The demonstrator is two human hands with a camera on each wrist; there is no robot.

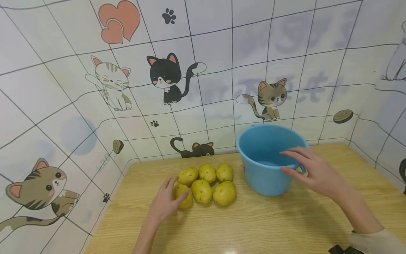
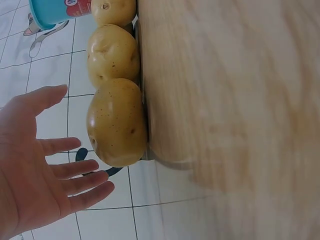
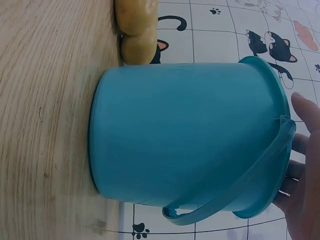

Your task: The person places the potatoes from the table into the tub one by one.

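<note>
Left hand (image 1: pixel 164 201): released, fingers extended, nearer hand | yellow oval front-left potato (image 1: pixel 188 202): on pale wooden table (image 1: pixel 222 233), immediately right of left hand; long axis partly hidden | right hand (image 1: pixel 314 174): released, at rim of round blue plastic bucket (image 1: pixel 268 181), contact unclear.

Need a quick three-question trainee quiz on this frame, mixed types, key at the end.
1. How many yellow, rounded potatoes lie on the pale brown wooden table?

2. True or false: the round blue plastic bucket lies tipped on its side.

3. The bare left hand is nearest to:
A) the bucket's rim
B) the potatoes
C) the printed heart on the wall

Key: 1. Six. 2. False; the head view shows it upright. 3. B.
</note>
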